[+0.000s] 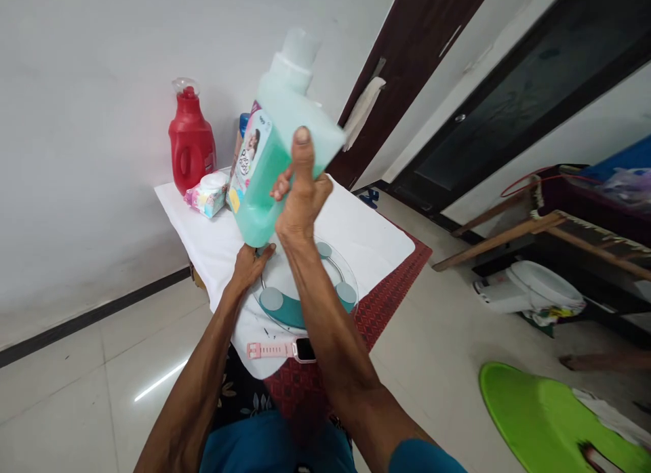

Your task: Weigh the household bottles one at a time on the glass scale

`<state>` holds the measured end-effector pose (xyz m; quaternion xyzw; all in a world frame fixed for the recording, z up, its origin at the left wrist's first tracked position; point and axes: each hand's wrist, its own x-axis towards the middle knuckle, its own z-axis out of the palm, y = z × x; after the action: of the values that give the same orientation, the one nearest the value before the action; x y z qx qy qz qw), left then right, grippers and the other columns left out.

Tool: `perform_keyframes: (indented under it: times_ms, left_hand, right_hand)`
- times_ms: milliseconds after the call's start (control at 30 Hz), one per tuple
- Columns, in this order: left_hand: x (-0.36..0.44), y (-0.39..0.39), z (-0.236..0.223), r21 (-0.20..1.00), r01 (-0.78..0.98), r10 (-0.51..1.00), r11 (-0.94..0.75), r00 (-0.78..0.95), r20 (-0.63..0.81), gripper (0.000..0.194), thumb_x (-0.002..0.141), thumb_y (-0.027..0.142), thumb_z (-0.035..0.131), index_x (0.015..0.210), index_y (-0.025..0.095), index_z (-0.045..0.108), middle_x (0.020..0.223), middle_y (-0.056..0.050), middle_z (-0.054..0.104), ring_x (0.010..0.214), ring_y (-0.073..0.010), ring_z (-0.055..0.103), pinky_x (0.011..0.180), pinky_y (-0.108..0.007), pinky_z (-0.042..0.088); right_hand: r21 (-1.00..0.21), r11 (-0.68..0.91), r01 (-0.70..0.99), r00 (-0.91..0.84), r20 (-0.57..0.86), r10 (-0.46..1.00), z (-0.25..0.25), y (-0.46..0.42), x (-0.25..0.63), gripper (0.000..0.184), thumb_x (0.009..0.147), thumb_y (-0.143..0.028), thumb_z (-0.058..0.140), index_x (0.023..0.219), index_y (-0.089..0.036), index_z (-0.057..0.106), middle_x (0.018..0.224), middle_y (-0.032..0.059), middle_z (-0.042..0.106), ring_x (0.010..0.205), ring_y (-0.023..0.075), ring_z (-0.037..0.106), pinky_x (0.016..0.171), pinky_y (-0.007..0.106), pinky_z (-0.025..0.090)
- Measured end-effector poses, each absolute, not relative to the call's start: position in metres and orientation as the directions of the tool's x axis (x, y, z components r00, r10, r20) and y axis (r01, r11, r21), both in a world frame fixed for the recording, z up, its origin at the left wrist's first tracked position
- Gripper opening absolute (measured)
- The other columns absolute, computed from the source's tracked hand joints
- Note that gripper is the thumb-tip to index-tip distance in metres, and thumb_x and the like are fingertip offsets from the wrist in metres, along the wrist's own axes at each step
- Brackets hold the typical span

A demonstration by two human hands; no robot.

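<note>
Left of the right grip [304, 195], a red plastic jug [192, 144] stands beside a white-lidded, pastel-printed soft packet [210, 195]. A pink-strapped smartwatch [281, 350] lies nearer the wearer; a white plastic bucket [529, 290] sits well off right.

Translucent green plastic jug [282, 154], smooth; red plastic bottle [191, 144], glossy; round glass scale [330, 263], clear, smooth; white cloth [373, 239], matt; pale floor tiles [137, 378], glossy
</note>
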<state>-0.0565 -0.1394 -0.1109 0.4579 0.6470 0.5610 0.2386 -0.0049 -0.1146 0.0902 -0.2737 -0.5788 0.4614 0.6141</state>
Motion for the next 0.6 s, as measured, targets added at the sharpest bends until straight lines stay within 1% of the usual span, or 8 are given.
perform_keyframes:
  times_ms: [67, 133, 200, 300, 433, 600]
  left_hand:
    - [-0.056, -0.142, -0.108, 0.942, 0.333, 0.851, -0.045, -0.481, 0.21, 0.035, 0.094, 0.045, 0.065, 0.112, 0.016, 0.073, 0.111, -0.015, 0.078, 0.105, -0.0336, 0.07, 0.1, -0.052, 0.057]
    - [-0.055, -0.144, -0.105, 0.937, 0.343, 0.848, -0.068, -0.476, 0.236, 0.034, 0.095, 0.04, 0.063, 0.117, 0.016, 0.073, 0.122, -0.016, 0.077, 0.114, -0.0325, 0.07, 0.106, -0.05, 0.056]
    - [-0.055, -0.144, -0.103, 0.934, 0.344, 0.848, -0.092, -0.465, 0.255, 0.034, 0.098, 0.037, 0.061, 0.123, 0.017, 0.074, 0.132, -0.015, 0.076, 0.123, -0.0308, 0.07, 0.112, -0.048, 0.054]
    - [-0.056, -0.143, -0.104, 0.935, 0.339, 0.85, -0.104, -0.458, 0.261, 0.036, 0.1, 0.038, 0.061, 0.127, 0.018, 0.074, 0.137, -0.015, 0.075, 0.127, -0.0304, 0.07, 0.115, -0.048, 0.053]
    - [-0.056, -0.143, -0.105, 0.935, 0.339, 0.847, -0.102, -0.463, 0.26, 0.038, 0.1, 0.041, 0.062, 0.127, 0.018, 0.075, 0.137, -0.015, 0.075, 0.127, -0.0312, 0.07, 0.116, -0.05, 0.053]
    - [-0.056, -0.144, -0.102, 0.932, 0.349, 0.845, -0.097, -0.467, 0.263, 0.041, 0.1, 0.045, 0.061, 0.126, 0.017, 0.076, 0.135, -0.016, 0.076, 0.126, -0.0316, 0.071, 0.115, -0.05, 0.055]
  right_hand:
    - [-0.835, 0.433, -0.34, -0.028, 0.47, 0.882, 0.099, -0.12, 0.019, 0.065, 0.098, -0.082, 0.059, 0.066, -0.029, 0.039, 0.057, -0.007, 0.034, 0.05, 0.0125, 0.042, 0.053, 0.032, 0.045]
    - [-0.82, 0.459, -0.341, -0.007, 0.491, 0.871, 0.101, -0.125, 0.046, 0.066, 0.097, -0.079, 0.063, 0.063, -0.029, 0.038, 0.055, -0.0074, 0.034, 0.046, 0.0118, 0.038, 0.047, 0.032, 0.038]
    - [-0.814, 0.492, -0.308, 0.012, 0.514, 0.858, 0.098, -0.13, 0.072, 0.065, 0.098, -0.077, 0.064, 0.063, -0.028, 0.038, 0.053, -0.0078, 0.033, 0.043, 0.0111, 0.037, 0.045, 0.032, 0.034]
    - [-0.816, 0.524, -0.242, 0.026, 0.534, 0.845, 0.085, -0.133, 0.106, 0.065, 0.099, -0.076, 0.062, 0.063, -0.028, 0.037, 0.052, -0.0079, 0.034, 0.041, 0.0106, 0.038, 0.044, 0.031, 0.033]
    - [-0.857, 0.468, -0.217, 0.037, 0.472, 0.881, 0.062, -0.129, 0.133, 0.065, 0.093, -0.076, 0.069, 0.061, -0.028, 0.04, 0.051, -0.0077, 0.038, 0.041, 0.0108, 0.04, 0.044, 0.03, 0.034]
    - [-0.886, 0.417, -0.204, 0.05, 0.416, 0.908, 0.041, -0.122, 0.143, 0.066, 0.094, -0.078, 0.065, 0.059, -0.028, 0.041, 0.05, -0.007, 0.037, 0.042, 0.0115, 0.041, 0.045, 0.032, 0.037]
